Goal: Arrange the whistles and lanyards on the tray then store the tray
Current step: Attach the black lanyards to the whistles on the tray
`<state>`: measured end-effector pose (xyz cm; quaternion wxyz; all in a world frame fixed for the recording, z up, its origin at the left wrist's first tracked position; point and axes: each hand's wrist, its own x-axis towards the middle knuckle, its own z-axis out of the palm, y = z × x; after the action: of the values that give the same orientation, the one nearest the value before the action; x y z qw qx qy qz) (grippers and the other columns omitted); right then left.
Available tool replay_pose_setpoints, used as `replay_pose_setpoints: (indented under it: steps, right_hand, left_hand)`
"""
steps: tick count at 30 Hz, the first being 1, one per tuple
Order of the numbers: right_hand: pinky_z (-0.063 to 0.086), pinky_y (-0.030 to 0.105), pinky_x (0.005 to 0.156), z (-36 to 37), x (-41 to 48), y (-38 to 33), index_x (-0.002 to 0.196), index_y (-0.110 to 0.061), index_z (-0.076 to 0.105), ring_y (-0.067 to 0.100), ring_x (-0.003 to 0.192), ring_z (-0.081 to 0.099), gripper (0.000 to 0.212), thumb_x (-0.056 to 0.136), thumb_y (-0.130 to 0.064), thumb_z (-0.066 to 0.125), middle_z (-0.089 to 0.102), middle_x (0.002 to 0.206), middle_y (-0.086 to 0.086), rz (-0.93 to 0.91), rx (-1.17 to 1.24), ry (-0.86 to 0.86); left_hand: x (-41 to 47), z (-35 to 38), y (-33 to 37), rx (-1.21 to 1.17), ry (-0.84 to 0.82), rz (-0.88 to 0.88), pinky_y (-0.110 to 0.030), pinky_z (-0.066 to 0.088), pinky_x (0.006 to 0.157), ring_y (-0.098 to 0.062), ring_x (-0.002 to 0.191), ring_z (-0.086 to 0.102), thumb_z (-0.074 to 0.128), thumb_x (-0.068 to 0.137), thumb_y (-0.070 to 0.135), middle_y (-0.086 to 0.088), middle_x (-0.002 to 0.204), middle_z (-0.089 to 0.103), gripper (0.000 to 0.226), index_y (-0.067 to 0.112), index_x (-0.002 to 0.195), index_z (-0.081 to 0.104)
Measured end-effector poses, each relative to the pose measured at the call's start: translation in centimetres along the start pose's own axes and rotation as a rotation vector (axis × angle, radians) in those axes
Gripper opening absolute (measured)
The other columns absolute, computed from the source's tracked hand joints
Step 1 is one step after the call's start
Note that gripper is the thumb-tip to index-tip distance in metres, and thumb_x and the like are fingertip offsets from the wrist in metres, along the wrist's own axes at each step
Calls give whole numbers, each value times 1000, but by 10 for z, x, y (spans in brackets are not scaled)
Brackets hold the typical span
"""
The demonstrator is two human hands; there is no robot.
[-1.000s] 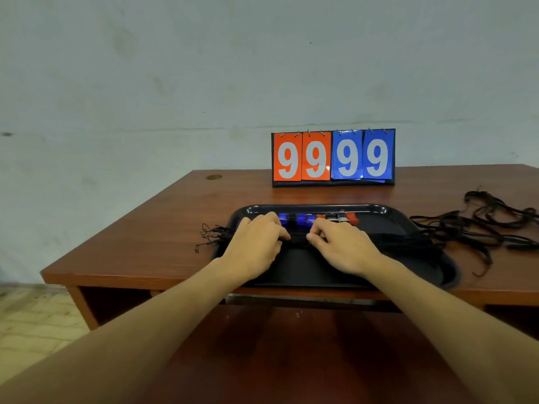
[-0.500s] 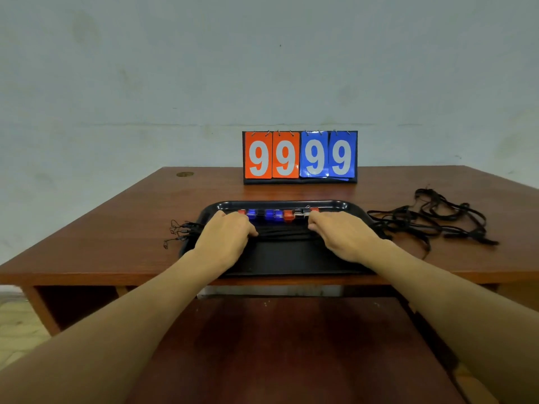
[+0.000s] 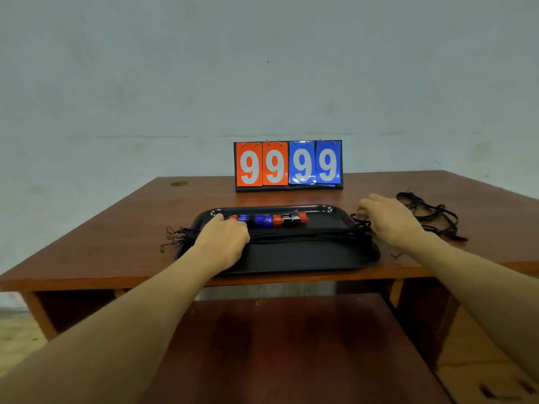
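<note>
Right hand [image 3: 390, 221] is now reaching off the tray [image 3: 291, 258].
We're pressing lanyards [image 3: 306, 236] flat with left hand [image 3: 224, 239]; right fingers curled, maybe pinching cord.

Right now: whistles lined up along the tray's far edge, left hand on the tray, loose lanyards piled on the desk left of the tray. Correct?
Not quite. The loose lanyards lie on the desk right of the tray, beside the right hand, as the head view shows. The rest holds: whistles line the far edge, left hand on the tray.
</note>
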<state>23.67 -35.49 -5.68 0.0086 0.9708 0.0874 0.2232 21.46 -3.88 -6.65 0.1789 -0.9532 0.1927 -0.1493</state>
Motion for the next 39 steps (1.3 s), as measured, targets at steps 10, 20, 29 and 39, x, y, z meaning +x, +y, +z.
replay_pose_setpoints:
  steps: [10, 20, 29, 39]
  right_hand:
    - [50, 42, 86, 8, -9, 48, 106, -11, 64, 27, 96, 59, 21, 98, -17, 46, 63, 110, 11, 248, 363, 127]
    - [39, 22, 73, 27, -33, 67, 99, -15, 65, 12, 84, 55, 18, 89, -30, 64, 62, 92, 0, 328, 576, 109]
    - [38, 15, 72, 31, -32, 71, 99, -19, 66, -3, 69, 48, 27, 82, 1, 61, 57, 96, -5, 273, 576, 76]
    - [39, 13, 72, 21, -37, 73, 100, -19, 66, -1, 70, 50, 25, 80, -3, 68, 58, 91, -6, 293, 628, 18]
  left_hand:
    - [18, -31, 50, 87, 148, -10, -35, 39, 93, -22, 109, 52, 57, 87, 21, -10, 129, 51, 26, 12, 110, 64]
    - [62, -49, 101, -639, 197, -57, -35, 38, 103, -13, 106, 51, 56, 90, 19, 2, 120, 50, 28, 25, 116, 62]
    - [75, -70, 159, -851, 263, 116, -39, 45, 96, -11, 96, 54, 54, 88, 14, 11, 104, 51, 24, 31, 98, 67]
    - [73, -84, 171, -856, 161, 99, -40, 41, 101, -8, 99, 54, 55, 88, 16, 9, 102, 56, 23, 30, 102, 67]
